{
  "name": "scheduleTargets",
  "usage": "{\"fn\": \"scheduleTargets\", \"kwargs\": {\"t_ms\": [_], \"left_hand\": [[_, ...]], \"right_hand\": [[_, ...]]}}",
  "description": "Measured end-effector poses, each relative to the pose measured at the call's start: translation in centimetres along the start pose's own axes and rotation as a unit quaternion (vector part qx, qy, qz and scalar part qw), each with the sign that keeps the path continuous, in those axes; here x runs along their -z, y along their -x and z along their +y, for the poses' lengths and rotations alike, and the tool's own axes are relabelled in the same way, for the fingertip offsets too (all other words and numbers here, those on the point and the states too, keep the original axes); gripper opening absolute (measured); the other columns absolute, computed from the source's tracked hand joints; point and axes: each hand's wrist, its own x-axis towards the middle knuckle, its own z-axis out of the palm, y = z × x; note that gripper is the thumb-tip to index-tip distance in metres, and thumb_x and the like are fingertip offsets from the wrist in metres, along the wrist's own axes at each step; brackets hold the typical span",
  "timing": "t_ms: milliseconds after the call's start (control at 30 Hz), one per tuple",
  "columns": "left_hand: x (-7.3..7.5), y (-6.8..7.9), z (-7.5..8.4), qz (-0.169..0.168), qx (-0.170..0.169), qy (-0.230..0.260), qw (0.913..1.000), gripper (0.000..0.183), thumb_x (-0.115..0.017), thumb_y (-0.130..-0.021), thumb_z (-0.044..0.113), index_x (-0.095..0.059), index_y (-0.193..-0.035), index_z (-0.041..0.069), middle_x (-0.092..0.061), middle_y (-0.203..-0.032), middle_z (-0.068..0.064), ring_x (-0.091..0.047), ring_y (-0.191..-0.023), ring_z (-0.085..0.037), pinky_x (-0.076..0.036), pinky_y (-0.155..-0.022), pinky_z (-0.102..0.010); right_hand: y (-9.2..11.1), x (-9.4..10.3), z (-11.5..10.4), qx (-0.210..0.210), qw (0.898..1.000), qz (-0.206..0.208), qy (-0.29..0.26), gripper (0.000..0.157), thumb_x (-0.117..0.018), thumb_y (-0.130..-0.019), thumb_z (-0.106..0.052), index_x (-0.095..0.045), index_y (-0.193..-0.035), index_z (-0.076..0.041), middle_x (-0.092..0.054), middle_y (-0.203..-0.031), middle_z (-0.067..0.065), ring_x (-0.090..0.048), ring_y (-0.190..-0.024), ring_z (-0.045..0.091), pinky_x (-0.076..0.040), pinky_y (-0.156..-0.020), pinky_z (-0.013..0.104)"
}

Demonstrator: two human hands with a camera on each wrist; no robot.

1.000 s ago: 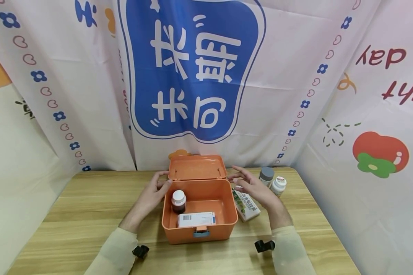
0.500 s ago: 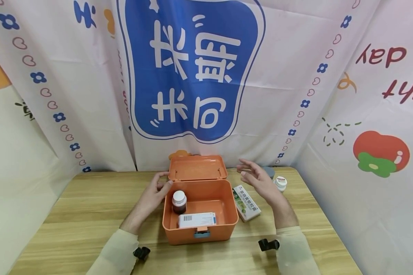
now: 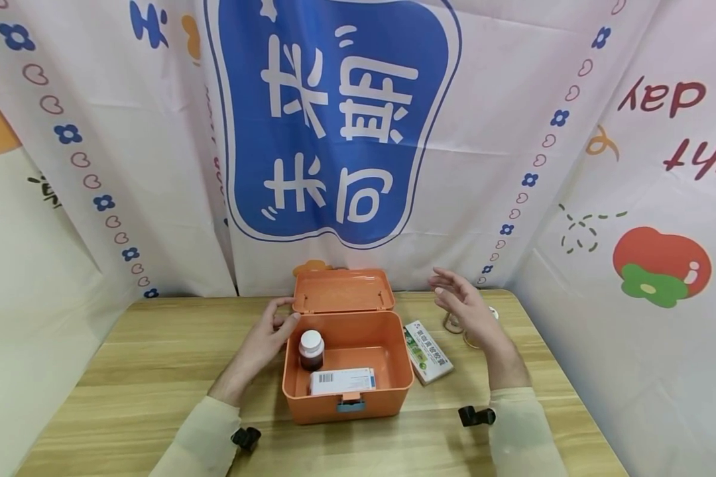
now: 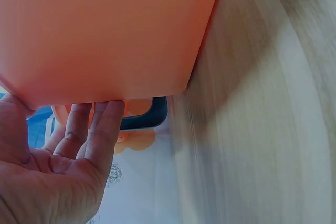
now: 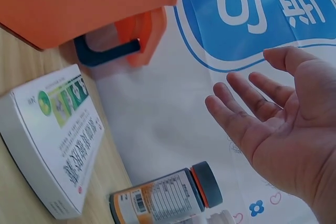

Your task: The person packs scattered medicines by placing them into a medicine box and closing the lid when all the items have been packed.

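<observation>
In the head view an orange plastic storage box (image 3: 310,409) stands on the table with its lid (image 3: 343,291) tipped back. My left hand (image 3: 265,344) rests at its back left corner; in the left wrist view the loosely bent fingers (image 4: 105,135) touch the box's edge. Inside are a brown bottle with a white cap (image 3: 311,351) and a white medicine carton (image 3: 340,380). My right hand (image 3: 471,311) is in the air right of the box, fingers relaxed, holding nothing. It largely hides two bottles in the head view. The right wrist view shows one as a grey-capped pill bottle (image 5: 163,198).
A white and green medicine carton (image 3: 428,352) lies close to the box's right side. A white bottle (image 5: 223,217) shows partly beside the grey-capped one. The box has a grey-blue front latch (image 3: 350,406) and a dark handle (image 5: 105,56). A printed curtain (image 3: 501,165) hangs behind the table.
My right hand has moved away from the box's back right corner, rightward to over the two bottles. My left hand and the box have stayed in place.
</observation>
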Motion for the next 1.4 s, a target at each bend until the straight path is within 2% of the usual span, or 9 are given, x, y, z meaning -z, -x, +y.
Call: {"fn": "scheduleTargets", "kwargs": {"t_ms": [200,467,567,700,1067,1133,1233,1333,1400], "left_hand": [[-0.1,0.0,0.1,0.001,0.002,0.003,1.0,0.056,-0.053,-0.11,0.048,-0.039,-0.156,0.02,-0.071,-0.132,-0.023,-0.069,-0.121,-0.031,-0.059,-0.099,-0.041],[0.0,0.0,0.0,0.001,0.001,0.01,1.0,0.055,-0.053,-0.11,0.046,-0.039,-0.156,0.02,-0.072,-0.13,-0.023,-0.07,-0.117,-0.03,-0.06,-0.093,-0.036],[0.0,-0.1,0.0,0.0,0.0,0.011,0.9999,0.055,-0.053,-0.11,0.046,-0.039,-0.156,0.02,-0.072,-0.129,-0.023,-0.071,-0.115,-0.029,-0.06,-0.092,-0.035],[0.0,-0.1,0.0,0.0,-0.002,0.012,0.9999,0.055,-0.053,-0.11,0.046,-0.039,-0.156,0.02,-0.071,-0.131,-0.024,-0.071,-0.117,-0.03,-0.061,-0.094,-0.038],[0.0,-0.4,-0.3,0.0,0.004,0.009,0.9999,0.056,-0.052,-0.111,0.043,-0.036,-0.159,0.02,-0.07,-0.134,-0.024,-0.07,-0.121,-0.032,-0.059,-0.101,-0.044],[0.0,-0.4,-0.2,-0.001,0.003,0.009,1.0,0.056,-0.052,-0.111,0.044,-0.036,-0.159,0.02,-0.071,-0.134,-0.024,-0.07,-0.121,-0.031,-0.059,-0.1,-0.045],[0.0,-0.3,-0.2,0.0,0.001,0.006,1.0,0.056,-0.053,-0.11,0.045,-0.037,-0.158,0.02,-0.072,-0.132,-0.023,-0.071,-0.119,-0.03,-0.059,-0.1,-0.043],[0.0,-0.1,-0.2,0.0,-0.002,0.0,1.0,0.057,-0.053,-0.11,0.046,-0.037,-0.158,0.02,-0.072,-0.131,-0.023,-0.071,-0.118,-0.03,-0.058,-0.099,-0.042],[0.0,-0.1,-0.2,0.001,-0.003,-0.004,1.0,0.057,-0.053,-0.11,0.047,-0.038,-0.158,0.02,-0.072,-0.131,-0.022,-0.071,-0.119,-0.03,-0.057,-0.099,-0.042]], "right_hand": [[0.1,1.3,0.1,-0.003,0.999,0.023,0.022,0.058,-0.055,-0.111,-0.025,-0.034,-0.163,-0.011,-0.047,-0.159,0.023,-0.058,-0.13,0.001,-0.052,-0.111,0.024],[0.2,2.9,0.3,-0.015,0.997,0.048,0.057,0.057,-0.054,-0.111,-0.027,-0.035,-0.164,-0.014,-0.049,-0.16,0.018,-0.057,-0.138,0.016,-0.053,-0.114,0.037],[0.2,3.5,0.5,-0.006,0.997,0.055,0.054,0.056,-0.052,-0.111,-0.022,-0.035,-0.163,-0.011,-0.048,-0.16,0.021,-0.055,-0.14,0.017,-0.053,-0.112,0.028],[0.3,4.2,0.7,-0.001,0.997,0.065,0.051,0.054,-0.051,-0.112,-0.019,-0.036,-0.162,-0.007,-0.047,-0.158,0.025,-0.056,-0.133,0.004,-0.053,-0.109,0.02],[0.3,6.0,1.0,-0.029,0.993,0.086,0.077,0.058,-0.052,-0.112,-0.03,-0.034,-0.163,-0.009,-0.048,-0.159,0.021,-0.055,-0.135,0.011,-0.051,-0.11,0.017],[0.4,6.3,1.0,-0.036,0.991,0.088,0.092,0.06,-0.052,-0.112,-0.032,-0.033,-0.164,-0.01,-0.048,-0.16,0.021,-0.055,-0.138,0.018,-0.051,-0.112,0.021],[0.5,6.7,1.1,-0.056,0.988,0.09,0.116,0.062,-0.05,-0.112,-0.038,-0.031,-0.165,-0.013,-0.047,-0.162,0.019,-0.054,-0.141,0.031,-0.054,-0.113,0.036],[0.6,6.9,1.5,-0.073,0.986,0.088,0.119,0.063,-0.049,-0.112,-0.042,-0.029,-0.166,-0.016,-0.045,-0.164,0.019,-0.052,-0.143,0.043,-0.055,-0.107,0.052],[0.6,7.1,1.7,-0.078,0.986,0.088,0.117,0.063,-0.049,-0.112,-0.041,-0.029,-0.166,-0.016,-0.044,-0.164,0.019,-0.05,-0.144,0.046,-0.055,-0.104,0.055]]}}
